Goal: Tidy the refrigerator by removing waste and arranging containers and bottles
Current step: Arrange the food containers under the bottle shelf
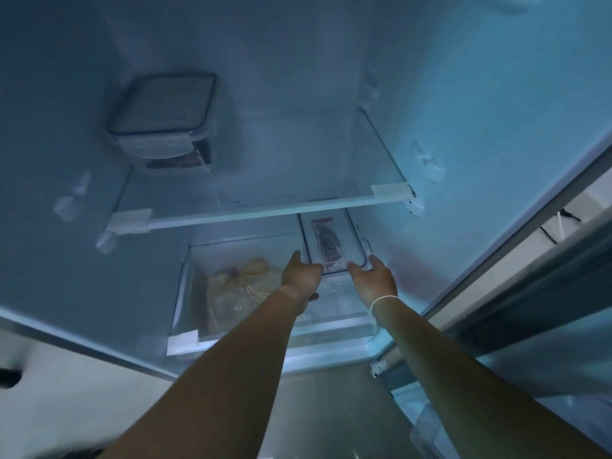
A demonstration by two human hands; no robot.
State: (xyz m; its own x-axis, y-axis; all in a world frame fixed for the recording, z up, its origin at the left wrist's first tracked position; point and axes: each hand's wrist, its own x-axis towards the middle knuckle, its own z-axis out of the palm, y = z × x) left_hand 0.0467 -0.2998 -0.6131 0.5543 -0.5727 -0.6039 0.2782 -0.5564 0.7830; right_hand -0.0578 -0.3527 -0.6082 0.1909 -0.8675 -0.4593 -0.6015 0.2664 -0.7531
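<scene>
Open refrigerator (pixel 480 94), smooth pale walls, dim bluish light. Glass shelf (pixel 265 213) with white front trim as landmark. On that shelf, far left, a square lidded container (pixel 162 117), clear plastic, dark gasket rim, something reddish inside. Below the shelf, left, a clear crisper drawer (pixel 185 293) holding a knotted yellowish bag (pixel 241 286), soft and crumpled. Below the shelf, right, a long clear tray (pixel 334 240), rounded corners, dark edge line, long axis running front to back under the shelf; inside, a flat pink-and-white packet (pixel 328 243) lying along the same axis. Left hand (pixel 303 276) and right hand (pixel 376 278) at the tray's near end, one per corner, fingers curled onto the rim, seemingly grasping it. Both equally near. Likely next: sliding the tray along its length.
</scene>
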